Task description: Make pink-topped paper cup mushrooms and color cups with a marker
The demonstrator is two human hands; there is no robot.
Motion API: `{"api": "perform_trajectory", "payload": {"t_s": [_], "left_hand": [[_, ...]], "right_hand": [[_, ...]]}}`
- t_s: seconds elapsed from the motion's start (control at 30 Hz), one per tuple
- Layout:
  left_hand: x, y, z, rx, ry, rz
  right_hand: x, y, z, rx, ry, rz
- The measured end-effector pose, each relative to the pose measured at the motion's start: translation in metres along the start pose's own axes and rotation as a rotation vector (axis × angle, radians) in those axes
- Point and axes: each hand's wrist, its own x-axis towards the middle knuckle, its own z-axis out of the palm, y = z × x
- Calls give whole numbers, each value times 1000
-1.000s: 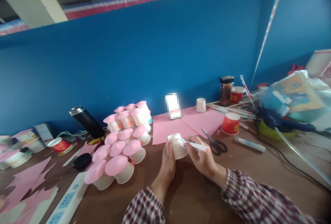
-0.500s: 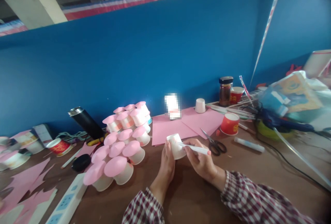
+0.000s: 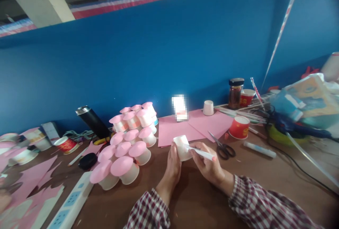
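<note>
Near edge: both forearms in checked sleeves came in over the brown table (image 3: 201, 200). Left hand (image 3: 173, 167) was cupped against the side of a small white cup (image 3: 182, 148), fingers closed on its wall, apparently to steady it and keep it from turning. The cup was tipped, base up and away from the person, held just above the table in front of the pink paper (image 3: 185, 130). Right hand (image 3: 209, 165) was closed on a white pen (image 3: 201, 153) in a writing grip; the tip met the cup's side, the pink-tipped tail pointed right. This hold looked suited to marking or gluing the cup wall; which one could not be told.

Just right of the pen lay scissors (image 3: 224, 148), within easy reach, then a white stick (image 3: 259, 149) and a red cup (image 3: 239, 127). Left of the hands stood a cluster of pink-topped cups (image 3: 127, 151), set close together as if finished pieces were being collected there. A power strip (image 3: 70, 204) and pink offcuts (image 3: 29, 183) lay at far left.

Further back: a black flask (image 3: 92, 122), a dark jar (image 3: 235, 93), an upturned white cup (image 3: 208, 108), all against the blue wall (image 3: 159, 56).

Against the frames from a second and half a second before: both grips unchanged, pen still at the cup. The whole scene sat slightly further right in view, consistent with a small head turn.
</note>
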Motion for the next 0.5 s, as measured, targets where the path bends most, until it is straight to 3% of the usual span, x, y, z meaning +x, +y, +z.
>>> {"api": "perform_trajectory", "payload": {"t_s": [0.13,0.23,0.5], "left_hand": [[1,-2,0,222,86,310],[2,0,-1,340,118,461],[2,-5,-6,474,80,511]], "right_hand": [[0,0,-1,-5,3,18],[0,0,-1,-3,6,22],[2,-4,-4,-48,-9,37]]}}
